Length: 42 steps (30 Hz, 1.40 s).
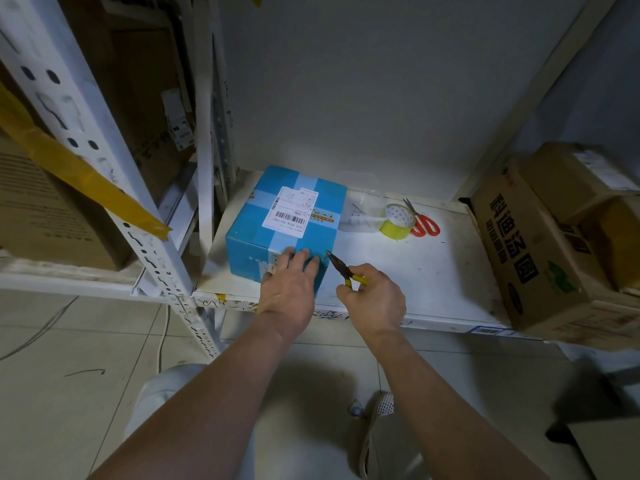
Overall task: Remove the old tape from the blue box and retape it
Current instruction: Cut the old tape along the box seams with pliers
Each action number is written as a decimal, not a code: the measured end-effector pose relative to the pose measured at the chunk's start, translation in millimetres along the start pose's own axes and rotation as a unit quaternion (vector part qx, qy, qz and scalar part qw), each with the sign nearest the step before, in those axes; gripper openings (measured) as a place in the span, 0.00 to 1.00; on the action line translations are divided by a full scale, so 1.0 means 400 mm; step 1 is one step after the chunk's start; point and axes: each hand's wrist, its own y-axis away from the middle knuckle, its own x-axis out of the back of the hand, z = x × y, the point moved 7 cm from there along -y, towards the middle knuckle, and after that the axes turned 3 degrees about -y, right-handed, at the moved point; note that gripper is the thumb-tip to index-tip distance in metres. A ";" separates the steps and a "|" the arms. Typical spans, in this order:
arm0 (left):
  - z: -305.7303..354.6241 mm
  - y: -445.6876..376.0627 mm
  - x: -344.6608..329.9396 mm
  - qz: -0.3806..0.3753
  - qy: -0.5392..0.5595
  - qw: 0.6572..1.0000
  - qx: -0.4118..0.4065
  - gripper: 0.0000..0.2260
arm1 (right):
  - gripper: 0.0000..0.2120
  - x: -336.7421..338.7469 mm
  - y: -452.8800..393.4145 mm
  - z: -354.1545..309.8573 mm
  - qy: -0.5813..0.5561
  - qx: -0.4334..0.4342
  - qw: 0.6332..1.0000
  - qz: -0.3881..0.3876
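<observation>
Right hand (375,299) curls round yellow-handled pliers (343,268), tip right at the box's near corner. Left hand (289,289) lies flat, fingers straight, pressing the near face of the blue box (287,220) on the white shelf (415,271). Farther back: tape roll (398,221) beside red scissors (424,223).

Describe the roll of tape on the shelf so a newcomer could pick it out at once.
Start at the white shelf board and find the blue cardboard box on it. To the box's right, past a clear plastic tub, sits the yellowish roll of clear packing tape. It is the only ring-shaped thing there, with a white patterned core, right beside the red-handled scissors.
</observation>
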 end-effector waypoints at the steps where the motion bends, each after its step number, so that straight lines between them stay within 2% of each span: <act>1: 0.001 -0.001 0.001 0.002 -0.002 1.000 0.000 0.33 | 0.14 0.022 -0.005 -0.008 -0.038 -0.009 0.999 0.018; 3: 0.002 0.001 0.003 0.003 -0.007 1.000 -0.001 0.33 | 0.12 0.077 -0.044 -0.032 -0.108 -0.023 0.992 0.057; 6: 0.009 0.003 0.008 -0.004 -0.015 1.000 -0.005 0.30 | 0.14 0.116 -0.071 -0.028 -0.103 -0.044 0.993 0.049; 10: 0.011 -0.016 0.038 0.023 -0.056 0.998 -0.019 0.24 | 0.14 0.080 -0.072 0.045 -0.161 -0.107 0.981 0.033; 13: 0.014 -0.034 0.062 0.071 -0.079 0.994 -0.020 0.16 | 0.14 0.070 -0.107 0.072 -0.213 -0.154 0.964 0.043; 18: -0.013 -0.094 0.081 0.175 -0.016 0.984 0.005 0.09 | 0.13 0.053 -0.217 0.093 -0.256 -0.187 0.945 0.076; 23: -0.048 -0.126 0.075 0.254 0.026 0.967 0.013 0.02 | 0.14 0.015 -0.359 0.081 -0.218 -0.177 0.956 0.080; 27: -0.038 -0.130 0.066 0.300 0.027 0.953 -0.041 0.03 | 0.16 -0.055 -0.439 0.082 -0.154 -0.174 0.972 0.021; 30: -0.044 -0.131 0.060 0.313 0.036 0.947 -0.064 0.06 | 0.16 -0.079 -0.464 0.093 -0.129 -0.184 0.974 0.007; 36: -0.054 -0.131 0.062 0.319 0.048 0.943 -0.079 0.05 | 0.19 -0.088 -0.437 0.101 -0.208 -0.196 0.958 0.038; 38: -0.088 -0.124 0.070 0.324 0.075 0.943 -0.022 0.11 | 0.16 -0.092 -0.413 0.091 -0.238 -0.197 0.950 0.044; 40: -0.161 -0.111 0.085 0.329 0.123 0.930 0.106 0.21 | 0.08 -0.097 -0.380 0.074 -0.248 -0.187 0.950 0.031; 42: -0.252 -0.107 0.057 0.280 0.220 0.903 0.240 0.30 | 0.07 -0.110 -0.335 0.057 -0.259 -0.178 0.949 0.015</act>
